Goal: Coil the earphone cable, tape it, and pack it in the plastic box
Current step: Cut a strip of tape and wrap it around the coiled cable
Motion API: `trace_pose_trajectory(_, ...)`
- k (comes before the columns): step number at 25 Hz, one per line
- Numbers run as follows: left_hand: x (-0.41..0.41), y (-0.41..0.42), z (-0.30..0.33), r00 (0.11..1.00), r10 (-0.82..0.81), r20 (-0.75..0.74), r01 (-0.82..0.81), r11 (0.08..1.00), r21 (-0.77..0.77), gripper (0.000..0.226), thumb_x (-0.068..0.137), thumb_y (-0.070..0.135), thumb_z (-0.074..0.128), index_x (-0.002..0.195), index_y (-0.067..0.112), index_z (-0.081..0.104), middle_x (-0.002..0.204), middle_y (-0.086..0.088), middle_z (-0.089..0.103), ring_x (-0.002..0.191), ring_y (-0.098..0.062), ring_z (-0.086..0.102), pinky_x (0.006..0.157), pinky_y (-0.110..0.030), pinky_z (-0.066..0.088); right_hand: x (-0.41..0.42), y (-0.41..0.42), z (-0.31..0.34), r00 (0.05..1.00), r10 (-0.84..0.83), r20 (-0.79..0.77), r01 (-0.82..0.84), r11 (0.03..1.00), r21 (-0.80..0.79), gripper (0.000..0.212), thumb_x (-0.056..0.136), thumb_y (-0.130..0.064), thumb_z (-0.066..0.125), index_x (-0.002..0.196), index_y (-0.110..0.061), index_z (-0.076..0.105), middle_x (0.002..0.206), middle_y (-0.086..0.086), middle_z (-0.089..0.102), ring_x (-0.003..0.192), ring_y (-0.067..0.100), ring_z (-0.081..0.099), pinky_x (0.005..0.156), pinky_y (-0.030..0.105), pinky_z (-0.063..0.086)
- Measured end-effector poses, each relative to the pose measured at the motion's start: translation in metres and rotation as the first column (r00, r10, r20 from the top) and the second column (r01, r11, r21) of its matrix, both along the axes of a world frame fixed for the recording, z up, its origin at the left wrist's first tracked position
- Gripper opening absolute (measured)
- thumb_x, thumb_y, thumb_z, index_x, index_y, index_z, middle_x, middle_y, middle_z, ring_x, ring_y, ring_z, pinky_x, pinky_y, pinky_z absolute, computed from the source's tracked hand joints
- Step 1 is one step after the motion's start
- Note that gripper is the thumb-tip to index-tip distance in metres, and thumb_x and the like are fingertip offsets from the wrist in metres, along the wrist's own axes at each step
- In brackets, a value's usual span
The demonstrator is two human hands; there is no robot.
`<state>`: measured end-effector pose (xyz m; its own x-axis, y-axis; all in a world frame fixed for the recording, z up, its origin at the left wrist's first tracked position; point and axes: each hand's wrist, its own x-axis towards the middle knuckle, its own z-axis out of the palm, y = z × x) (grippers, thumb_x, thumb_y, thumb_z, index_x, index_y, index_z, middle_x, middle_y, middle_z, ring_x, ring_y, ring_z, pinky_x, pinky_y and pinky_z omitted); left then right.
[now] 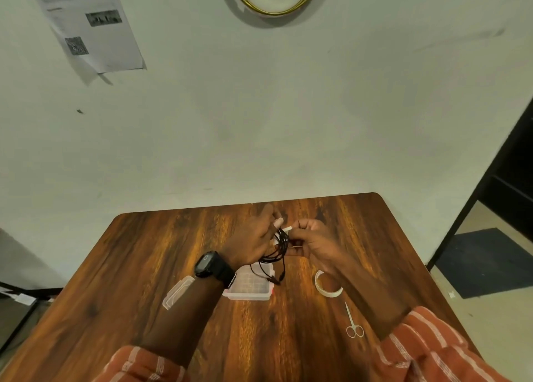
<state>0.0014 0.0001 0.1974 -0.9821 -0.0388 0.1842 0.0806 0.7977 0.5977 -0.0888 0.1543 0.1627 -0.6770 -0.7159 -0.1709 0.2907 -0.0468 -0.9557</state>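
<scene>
Above the middle of the wooden table (144,266), both hands hold a black earphone cable (278,250) wound into a loose coil. My left hand (249,242), with a black watch on its wrist, grips the coil's left side. My right hand (313,242) pinches a short white strip of tape (288,228) at the coil's top. A loose end of the cable hangs down over the clear plastic box (249,285), which lies open on the table below the hands. Its clear lid (176,294) lies apart to the left.
A white tape roll (327,289) lies right of the box, partly under my right forearm. Small scissors (352,321) lie nearer the front right. A pale wall stands behind the table's far edge. A dark frame and floor mat are to the right.
</scene>
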Motion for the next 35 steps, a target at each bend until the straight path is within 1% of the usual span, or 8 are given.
trace_pose_trajectory(3,0.001,0.001,0.001,1.0,0.001,-0.025,-0.001,1.0,-0.021,0.021,0.105,0.032,0.03,0.11,0.017,0.045,0.085,-0.006,0.062,0.07,-0.022,0.061,0.06,-0.031,0.048,0.002,-0.002,0.001,0.986,0.058,0.155,-0.043,0.994,-0.101,0.009,0.088,0.001,0.059,0.081,-0.005,0.061,0.094,0.025,0.067,0.088,0.038,0.066,0.081,0.047,0.057)
trace_pose_trajectory(5,0.003,0.001,0.002,1.0,0.006,-0.018,-0.006,1.0,0.003,0.02,0.105,0.033,0.03,0.11,0.019,0.044,0.088,-0.006,0.063,0.071,-0.021,0.063,0.062,-0.032,0.052,0.006,-0.002,0.002,0.968,0.103,0.23,-0.066,0.984,-0.163,0.008,0.09,-0.001,0.057,0.088,-0.004,0.064,0.093,0.023,0.069,0.084,0.035,0.071,0.078,0.045,0.059)
trace_pose_trajectory(8,0.006,0.0,0.005,1.0,-0.002,-0.028,0.004,0.997,0.072,0.019,0.105,0.029,0.032,0.11,0.018,0.046,0.089,0.0,0.062,0.072,-0.006,0.062,0.063,-0.016,0.049,0.013,-0.002,0.003,0.905,0.215,0.368,-0.111,0.953,-0.283,0.02,0.092,-0.013,0.053,0.102,-0.002,0.067,0.092,0.02,0.074,0.08,0.027,0.074,0.077,0.041,0.06)
trace_pose_trajectory(11,0.007,-0.003,0.003,0.999,0.001,-0.037,0.003,0.993,0.114,0.018,0.105,0.027,0.034,0.107,0.019,0.05,0.086,0.012,0.06,0.077,0.004,0.06,0.066,-0.013,0.048,0.019,-0.003,0.005,0.863,0.264,0.43,-0.097,0.923,-0.373,0.021,0.089,-0.016,0.058,0.1,-0.003,0.069,0.082,0.013,0.071,0.073,0.024,0.071,0.077,0.039,0.058)
trace_pose_trajectory(16,0.015,-0.007,-0.005,1.0,0.017,0.0,-0.016,0.971,0.239,0.027,0.104,0.032,0.032,0.101,0.015,0.052,0.09,-0.005,0.061,0.079,-0.015,0.06,0.071,-0.026,0.049,0.025,-0.005,0.008,0.855,0.231,0.463,-0.041,0.923,-0.383,0.016,0.083,-0.014,0.064,0.096,-0.004,0.068,0.071,0.009,0.066,0.065,0.022,0.066,0.07,0.036,0.057)
trace_pose_trajectory(20,0.024,-0.006,-0.009,0.999,0.028,0.016,-0.031,0.957,0.287,0.026,0.105,0.026,0.033,0.1,0.009,0.051,0.085,0.003,0.056,0.072,-0.003,0.053,0.065,-0.02,0.047,0.027,-0.008,0.009,0.827,0.196,0.526,-0.068,0.965,-0.253,0.033,0.097,-0.029,0.044,0.097,-0.008,0.07,0.072,0.007,0.07,0.065,0.021,0.068,0.072,0.038,0.052)
trace_pose_trajectory(29,0.029,-0.013,-0.015,0.999,0.05,-0.012,-0.046,0.969,0.243,0.015,0.105,0.029,0.033,0.103,0.02,0.044,0.087,0.004,0.054,0.066,0.002,0.05,0.059,-0.021,0.045,0.024,-0.014,0.007,0.897,0.207,0.389,-0.206,0.977,-0.046,0.01,0.089,-0.019,0.065,0.088,-0.011,0.07,0.066,0.002,0.064,0.066,0.015,0.065,0.081,0.042,0.052)
trace_pose_trajectory(35,0.029,-0.032,-0.028,0.992,0.089,0.092,-0.126,0.807,0.577,0.02,0.101,0.033,0.045,0.11,0.017,0.052,0.084,0.003,0.056,0.067,-0.004,0.052,0.062,-0.023,0.045,0.021,-0.039,0.018,0.986,0.157,0.051,-0.164,0.969,0.183,0.026,0.096,-0.015,0.055,0.071,-0.015,0.061,0.059,0.0,0.056,0.058,0.014,0.053,0.061,0.029,0.045)
